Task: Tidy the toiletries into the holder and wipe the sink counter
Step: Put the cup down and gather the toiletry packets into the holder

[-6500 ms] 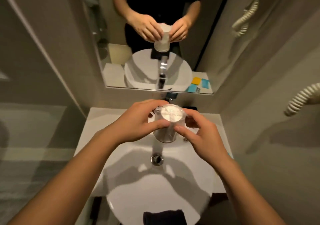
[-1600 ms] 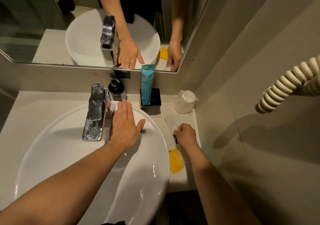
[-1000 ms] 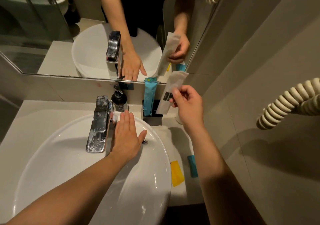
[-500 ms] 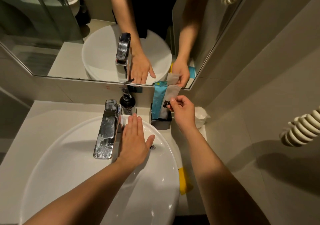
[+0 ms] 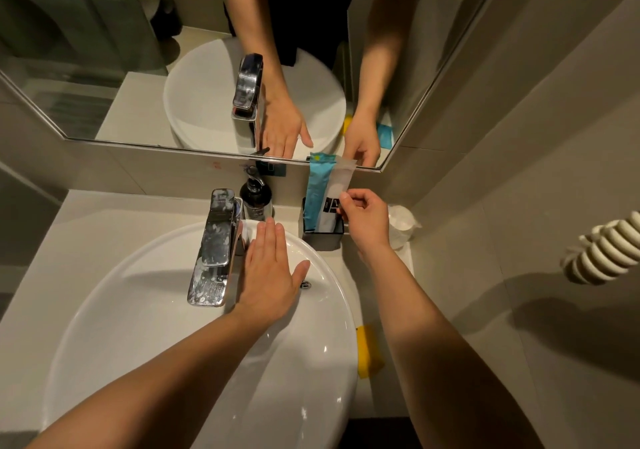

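Tidying step: right hand pinches white sachet into black holder; left hand flat, empty; next: release, fetch yellow packet.

Glossy white ceramic basin, water-spotted chrome metal faucet, matt pale counter, black plastic holder, frosted translucent sachet, shiny teal sachet

A small bathroom: white basin, chrome faucet, wall mirror.

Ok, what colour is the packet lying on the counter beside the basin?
Yellow packet, seen in the head view.
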A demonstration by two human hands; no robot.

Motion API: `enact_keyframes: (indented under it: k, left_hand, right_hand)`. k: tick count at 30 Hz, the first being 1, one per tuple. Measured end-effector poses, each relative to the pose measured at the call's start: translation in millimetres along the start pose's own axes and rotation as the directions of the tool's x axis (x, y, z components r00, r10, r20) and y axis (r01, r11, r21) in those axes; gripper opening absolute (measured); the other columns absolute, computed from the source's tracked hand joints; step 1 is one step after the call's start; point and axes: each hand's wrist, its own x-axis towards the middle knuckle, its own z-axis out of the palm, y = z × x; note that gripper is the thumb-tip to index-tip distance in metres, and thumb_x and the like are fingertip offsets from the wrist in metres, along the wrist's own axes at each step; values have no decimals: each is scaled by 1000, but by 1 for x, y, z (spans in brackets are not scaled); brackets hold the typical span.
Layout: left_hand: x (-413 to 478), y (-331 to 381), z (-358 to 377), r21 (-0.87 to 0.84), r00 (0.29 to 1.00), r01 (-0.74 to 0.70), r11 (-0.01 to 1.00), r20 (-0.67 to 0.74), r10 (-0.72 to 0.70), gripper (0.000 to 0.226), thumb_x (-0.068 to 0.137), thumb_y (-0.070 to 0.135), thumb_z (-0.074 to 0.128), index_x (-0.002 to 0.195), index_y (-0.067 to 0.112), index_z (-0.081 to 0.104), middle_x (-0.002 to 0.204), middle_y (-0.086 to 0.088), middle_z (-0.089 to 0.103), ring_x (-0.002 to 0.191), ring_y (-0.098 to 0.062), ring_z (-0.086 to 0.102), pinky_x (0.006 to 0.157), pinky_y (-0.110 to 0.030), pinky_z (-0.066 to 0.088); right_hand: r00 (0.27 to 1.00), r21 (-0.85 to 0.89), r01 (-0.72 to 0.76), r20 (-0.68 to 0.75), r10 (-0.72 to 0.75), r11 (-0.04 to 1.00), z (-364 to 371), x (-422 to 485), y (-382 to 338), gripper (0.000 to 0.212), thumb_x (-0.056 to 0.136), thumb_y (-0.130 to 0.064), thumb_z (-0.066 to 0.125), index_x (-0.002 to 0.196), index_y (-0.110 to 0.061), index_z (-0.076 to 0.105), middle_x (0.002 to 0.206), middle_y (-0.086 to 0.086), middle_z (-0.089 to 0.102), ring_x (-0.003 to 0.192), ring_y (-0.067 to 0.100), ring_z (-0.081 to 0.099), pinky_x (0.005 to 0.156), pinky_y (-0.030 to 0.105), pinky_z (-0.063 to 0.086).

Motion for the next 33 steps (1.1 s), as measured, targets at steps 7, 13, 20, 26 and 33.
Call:
enact_keyframes:
  k: [7,13,20,26,33]
  left_hand:
    - [1,0,-4,33,1000,0,999,8,0,89,102,61,32,162,4,-3,171,-15,-9,158,-31,-10,128,-46,2]
    - [-1,0,-4,16,1000,-25,1000,11,25,89,102,57,38,161,0,4,170,-21,0,158,-36,-3,128,-51,8]
    - [-1,2,-4,33,999,-31,999,12,30,89,102,58,36,161,1,3,171,-19,0,158,-35,-3,128,-50,7]
    - [-1,-1,-4,23,999,-42,999,7,42,89,102,59,35,161,1,3,171,-19,0,158,-35,-3,128,-50,7]
    - [0,-3,-4,28,999,-51,998,12,51,89,102,58,35,161,0,3,171,-19,0,158,-35,-3,128,-51,8]
  right_hand:
    - [997,-65,-74,-35,71,995,-54,-47,16,6,95,-22,68,93,-18,71,84,0,73,80,17,70,67,28,57]
    - [974,-357,-210,9,228,910,-103,-110,66,12,93,-19,71,100,-10,68,87,-1,68,74,8,63,55,8,44]
    - [902,-531,-353,27,432,770,-89,-142,115,26,92,-23,73,112,-21,56,107,8,62,88,17,60,67,23,49]
    - [921,-585,-294,37,387,756,-86,-141,115,4,100,-19,59,98,-16,60,100,6,61,78,12,52,57,17,37]
    - [973,-400,-207,11,231,893,-99,-121,70,15,94,-5,55,87,-9,68,79,6,66,70,20,61,63,30,52]
